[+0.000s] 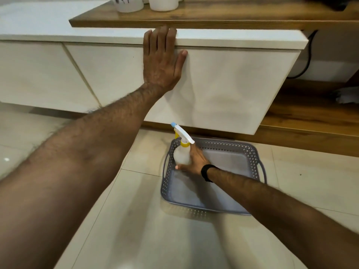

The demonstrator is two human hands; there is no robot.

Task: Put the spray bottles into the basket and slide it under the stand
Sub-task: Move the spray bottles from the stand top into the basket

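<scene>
A grey perforated basket [250,152] with side handles lies on the tiled floor in front of the white stand [223,90]. My right hand [195,161] is shut on a clear spray bottle [181,155] with a white trigger head, yellow collar and blue nozzle tip. The bottle stands upright at the basket's far left corner, inside its rim. My left hand [162,59] rests flat against the stand's front panel, fingers hooked over its top edge, holding nothing. A black band circles my right wrist. No other spray bottle is visible.
A wooden shelf [213,15] runs above the stand and carries white cups [163,3]. A black cable [308,55] hangs at the stand's right end. A low wooden ledge [301,121] runs under and to the right of the stand. Pale floor tiles [155,230] surround the basket.
</scene>
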